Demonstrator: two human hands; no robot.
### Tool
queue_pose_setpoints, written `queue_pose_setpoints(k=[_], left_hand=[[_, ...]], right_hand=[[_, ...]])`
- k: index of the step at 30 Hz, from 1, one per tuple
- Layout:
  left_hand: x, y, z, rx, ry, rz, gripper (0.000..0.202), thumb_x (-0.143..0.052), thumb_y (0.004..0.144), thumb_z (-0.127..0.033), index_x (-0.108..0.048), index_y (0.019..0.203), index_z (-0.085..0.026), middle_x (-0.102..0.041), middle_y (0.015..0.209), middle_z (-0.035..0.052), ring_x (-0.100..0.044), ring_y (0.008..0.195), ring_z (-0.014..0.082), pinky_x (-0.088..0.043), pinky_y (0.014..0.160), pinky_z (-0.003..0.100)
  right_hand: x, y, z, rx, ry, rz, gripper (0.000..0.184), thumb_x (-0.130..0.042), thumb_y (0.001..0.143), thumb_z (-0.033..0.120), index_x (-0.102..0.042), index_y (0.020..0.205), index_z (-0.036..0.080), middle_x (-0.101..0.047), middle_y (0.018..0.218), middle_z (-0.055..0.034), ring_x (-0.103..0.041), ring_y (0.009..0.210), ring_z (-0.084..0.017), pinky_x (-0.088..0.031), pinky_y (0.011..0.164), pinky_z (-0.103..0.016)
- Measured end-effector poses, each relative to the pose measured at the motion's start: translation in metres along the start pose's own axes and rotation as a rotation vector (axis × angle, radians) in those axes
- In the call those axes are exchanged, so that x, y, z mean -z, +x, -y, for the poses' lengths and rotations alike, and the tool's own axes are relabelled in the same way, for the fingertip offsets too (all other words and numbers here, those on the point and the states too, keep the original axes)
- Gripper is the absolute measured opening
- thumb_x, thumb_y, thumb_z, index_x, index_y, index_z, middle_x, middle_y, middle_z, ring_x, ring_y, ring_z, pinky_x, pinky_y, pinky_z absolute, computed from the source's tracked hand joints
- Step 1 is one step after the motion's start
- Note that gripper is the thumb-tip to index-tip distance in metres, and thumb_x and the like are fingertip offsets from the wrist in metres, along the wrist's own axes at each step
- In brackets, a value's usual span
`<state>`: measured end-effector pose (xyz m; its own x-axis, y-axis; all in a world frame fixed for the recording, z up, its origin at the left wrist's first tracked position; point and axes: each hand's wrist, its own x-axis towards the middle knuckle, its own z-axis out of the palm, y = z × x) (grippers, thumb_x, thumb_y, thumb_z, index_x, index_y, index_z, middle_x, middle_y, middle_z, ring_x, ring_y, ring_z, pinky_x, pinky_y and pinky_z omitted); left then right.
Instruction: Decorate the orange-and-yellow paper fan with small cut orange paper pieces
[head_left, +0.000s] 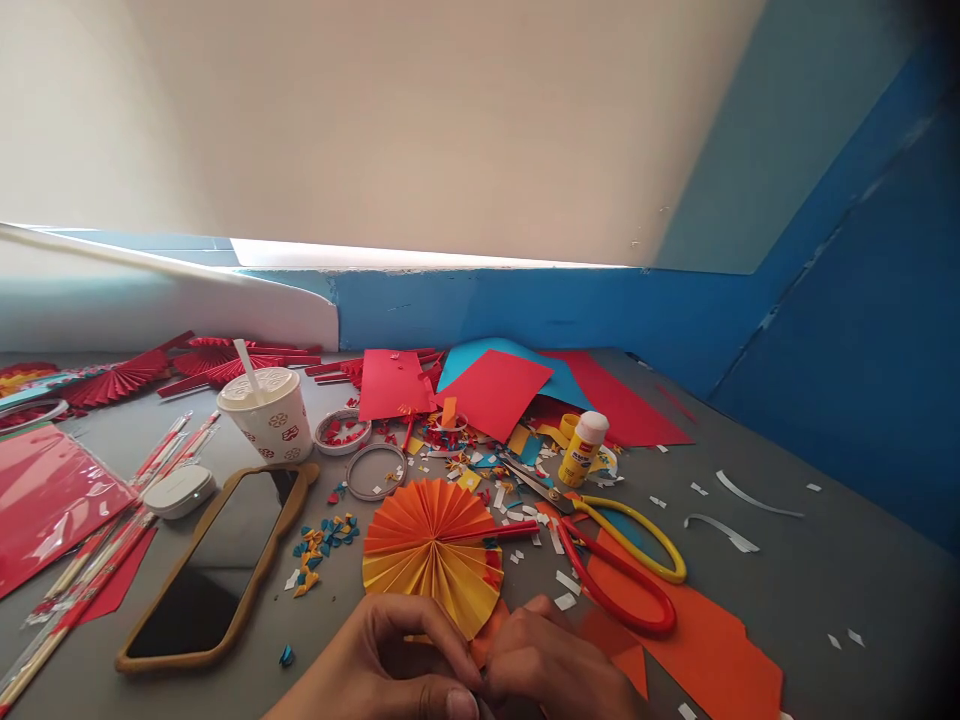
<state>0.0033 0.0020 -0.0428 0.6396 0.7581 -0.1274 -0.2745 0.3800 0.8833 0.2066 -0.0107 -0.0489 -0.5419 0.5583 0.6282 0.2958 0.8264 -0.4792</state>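
My left hand [390,655] and my right hand [559,665] meet at the bottom edge of the view, fingers pinched together on a small folded orange paper piece [486,632]. Just beyond them lies a round pleated paper fan [431,555], orange on top and yellow below, with a red stick [499,532] running from its centre to the right. What sits between my fingertips is mostly hidden.
On the grey table: scissors with yellow and red handles [622,560], a glue stick [583,448], orange paper sheet [712,650], red and blue sheets [495,390], a paper cup with straw [268,412], a phone in a brown case [217,565], tape rolls [375,470], scraps, red fans [127,375], wrapped sticks [97,560].
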Motion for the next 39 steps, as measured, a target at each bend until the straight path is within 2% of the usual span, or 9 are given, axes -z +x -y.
queue_pose_setpoints(k=[4,8,11,17,21,27,39], left_hand=[[-0.0020,-0.0003,0.0000,0.025,-0.049,-0.027,0.013,-0.085,0.066,-0.021,-0.076,0.075,-0.017,-0.073,0.076,0.0020,-0.066,0.073,0.0131,-0.046,0.068,0.021],[-0.0038,-0.0005,-0.0011,0.039,-0.112,-0.003,0.014,-0.085,0.067,-0.021,-0.075,0.077,-0.017,-0.075,0.077,0.0026,-0.067,0.074,0.0141,-0.047,0.070,0.022],[-0.0045,-0.0006,-0.0025,0.033,-0.109,0.002,0.012,-0.083,0.070,-0.021,-0.075,0.078,-0.017,-0.075,0.078,0.0031,-0.068,0.075,0.0146,-0.048,0.071,0.023],[-0.0046,-0.0006,-0.0025,0.030,-0.088,0.017,0.010,-0.081,0.072,-0.021,-0.075,0.079,-0.016,-0.075,0.080,0.0040,-0.069,0.076,0.0165,-0.049,0.073,0.026],[-0.0037,-0.0001,-0.0016,0.026,-0.074,0.011,0.010,-0.081,0.072,-0.020,-0.075,0.079,-0.017,-0.075,0.079,0.0039,-0.068,0.077,0.0157,-0.049,0.073,0.025],[-0.0036,-0.0004,-0.0023,0.043,-0.079,0.019,0.009,-0.082,0.071,-0.020,-0.076,0.078,-0.018,-0.075,0.078,0.0031,-0.068,0.074,0.0141,-0.048,0.070,0.023],[-0.0054,-0.0010,-0.0045,0.036,-0.091,-0.007,0.009,-0.082,0.071,-0.019,-0.077,0.078,-0.018,-0.073,0.080,0.0015,-0.067,0.079,0.0135,-0.048,0.074,0.023]], right_hand=[[-0.0063,-0.0033,-0.0057,0.074,0.049,-0.101,0.027,-0.032,0.104,0.033,-0.052,0.091,0.021,-0.058,0.066,0.0021,-0.056,0.060,-0.010,-0.043,0.066,-0.023],[-0.0104,-0.0064,-0.0081,0.035,0.060,-0.083,0.025,-0.033,0.103,0.032,-0.053,0.093,0.021,-0.059,0.069,0.0012,-0.057,0.061,-0.011,-0.043,0.070,-0.025],[-0.0091,-0.0068,-0.0076,0.047,0.066,-0.095,0.024,-0.035,0.103,0.032,-0.053,0.092,0.021,-0.058,0.068,0.0016,-0.055,0.059,-0.011,-0.043,0.068,-0.024],[-0.0052,-0.0085,-0.0073,0.009,0.095,-0.022,0.027,-0.030,0.104,0.033,-0.053,0.095,0.022,-0.060,0.072,0.0004,-0.058,0.064,-0.012,-0.044,0.074,-0.026],[-0.0040,-0.0082,-0.0070,0.005,0.101,-0.015,0.021,-0.035,0.103,0.031,-0.053,0.095,0.021,-0.060,0.073,0.0006,-0.057,0.065,-0.012,-0.043,0.073,-0.025],[-0.0025,-0.0074,-0.0053,0.014,0.109,-0.009,0.024,-0.032,0.103,0.032,-0.053,0.098,0.021,-0.061,0.074,-0.0001,-0.056,0.065,-0.012,-0.044,0.073,-0.026],[-0.0024,-0.0088,-0.0060,0.011,0.082,-0.003,0.022,-0.033,0.103,0.031,-0.051,0.094,0.021,-0.060,0.074,0.0006,-0.056,0.066,-0.011,-0.043,0.073,-0.025]])
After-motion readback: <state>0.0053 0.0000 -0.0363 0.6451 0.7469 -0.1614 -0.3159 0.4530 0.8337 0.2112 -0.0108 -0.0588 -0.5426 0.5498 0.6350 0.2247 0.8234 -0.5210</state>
